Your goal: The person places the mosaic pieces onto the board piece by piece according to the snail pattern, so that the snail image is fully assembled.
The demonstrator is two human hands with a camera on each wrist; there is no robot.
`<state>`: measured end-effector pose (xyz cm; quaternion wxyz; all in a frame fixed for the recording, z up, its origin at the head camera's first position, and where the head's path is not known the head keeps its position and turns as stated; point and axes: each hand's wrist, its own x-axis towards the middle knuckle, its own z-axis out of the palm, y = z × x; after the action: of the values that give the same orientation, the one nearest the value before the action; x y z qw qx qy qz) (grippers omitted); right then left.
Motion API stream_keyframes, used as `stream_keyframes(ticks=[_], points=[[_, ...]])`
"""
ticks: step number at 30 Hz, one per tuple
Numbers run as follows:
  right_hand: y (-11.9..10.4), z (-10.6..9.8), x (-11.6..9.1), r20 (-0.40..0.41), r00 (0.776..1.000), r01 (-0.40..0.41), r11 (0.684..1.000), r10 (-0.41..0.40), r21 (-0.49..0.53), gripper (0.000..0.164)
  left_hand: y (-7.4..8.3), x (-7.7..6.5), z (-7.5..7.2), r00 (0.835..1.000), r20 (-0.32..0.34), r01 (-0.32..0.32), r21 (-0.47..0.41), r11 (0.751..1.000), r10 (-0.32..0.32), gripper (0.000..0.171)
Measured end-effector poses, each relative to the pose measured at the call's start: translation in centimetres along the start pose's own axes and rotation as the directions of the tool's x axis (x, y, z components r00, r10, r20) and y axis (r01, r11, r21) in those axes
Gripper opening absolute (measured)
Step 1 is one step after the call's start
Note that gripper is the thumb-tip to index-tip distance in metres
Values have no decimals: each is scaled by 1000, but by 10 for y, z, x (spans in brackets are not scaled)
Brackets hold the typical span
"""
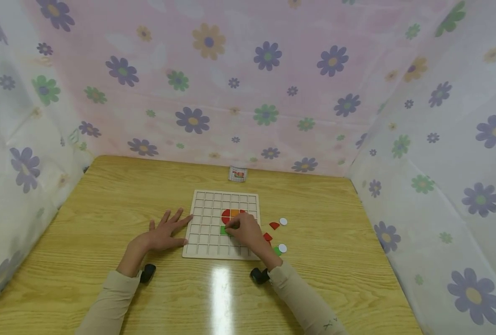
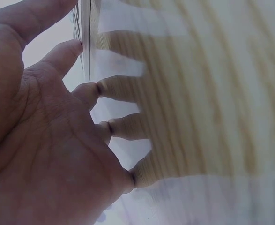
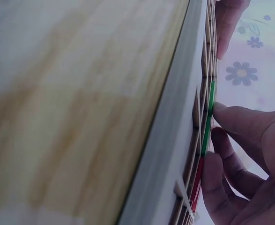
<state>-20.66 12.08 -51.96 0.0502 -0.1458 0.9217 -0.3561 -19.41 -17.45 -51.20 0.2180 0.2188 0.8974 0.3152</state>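
A pale wooden grid board (image 1: 201, 236) lies on the table. My left hand (image 1: 164, 236) is spread beside its left edge, with fingertips and thumb touching the edge. Over the board, my right hand (image 1: 245, 228) has thumb and curled fingers at a green tile (image 1: 223, 230), which lies about flat in the grid. In the right wrist view the thumb rests at the green tile (image 3: 207, 124), and a fingertip is by a red tile (image 3: 196, 185). Just above are a red quarter-round tile (image 1: 226, 216) and an orange tile (image 1: 234, 212); the right hand hides part of the pattern.
To the right of the board lie loose pieces: a red quarter-round piece (image 1: 274, 225), another red piece (image 1: 267, 237), a green piece (image 1: 277, 251) and two white discs (image 1: 283, 221). A small picture card (image 1: 237, 174) is at the table's back edge, before a flowered curtain (image 1: 231, 93).
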Motion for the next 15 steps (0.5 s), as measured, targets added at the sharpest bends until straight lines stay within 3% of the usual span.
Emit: stream_keyframes(ticks=[6,12,15], points=[[4,-1,-1,19,998,55,991,-58,122,7,-2,1,0,1000,-2,-6,-5,1000,6,77],[13,-9,-12,-6,988,150,952,-154,266,7,-2,1,0,1000,-3,-9,-8,1000,9,77],[21,-19,-22,8,990,134,946,-143,296,6,-2,1,1,1000,-4,-11,-10,1000,11,77]])
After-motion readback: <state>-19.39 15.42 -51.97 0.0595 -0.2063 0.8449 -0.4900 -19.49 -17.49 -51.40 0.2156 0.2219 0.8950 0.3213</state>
